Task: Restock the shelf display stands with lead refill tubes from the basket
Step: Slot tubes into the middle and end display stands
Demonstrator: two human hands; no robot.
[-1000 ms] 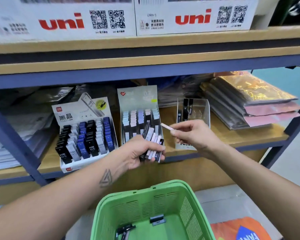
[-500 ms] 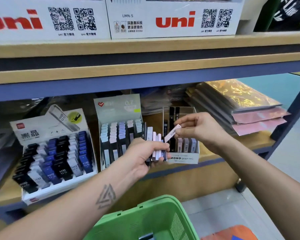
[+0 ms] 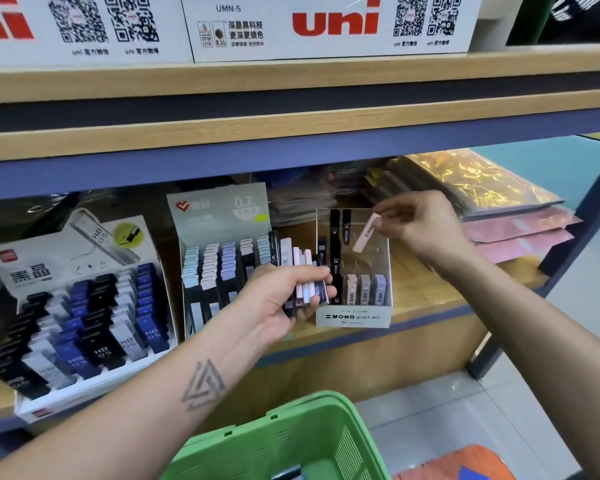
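- Head view showed your right hand [image 3: 420, 230] pinching one pale pink lead refill tube [image 3: 365, 234] by its upper end, thumb and fingertips closed on it, with the tube hanging tilted over the clear display stand [image 3: 355, 315] marked MONO graph MG.
- Tube judged light, rigid and smooth-sided, so likely to slip or swing in a loose pinch; the leads inside are presumably brittle. A firm hold at the top end, as you had it, left the lower end free to enter a slot.
- Your left hand [image 3: 281, 299] gripped a fanned bundle of refill tubes [image 3: 303, 271], pink, white and dark, fingers curled round their lower halves. A bundle held so could shed a tube if the grip eased.
- Clear stand held three upright tubes in its front row, pinkish, grey and lilac, and several black tubes at the left and rear. Open space remained behind the front row.
- Grey 0.7 stand [image 3: 219, 216], just left of the bundle, stood close to full with rows of pastel-capped tubes.
- White stand at far left [image 3: 35, 268] held rows of black, blue and pale tubes marked HB 0.5.
- Green basket [image 3: 302, 441] sat below your arms; its contents were mostly out of frame, with one dark item showing at the bottom edge.
- Shelf board [image 3: 440, 299] carried all three stands; stacked foil-and-pink packets [image 3: 478, 188] lay to the right.
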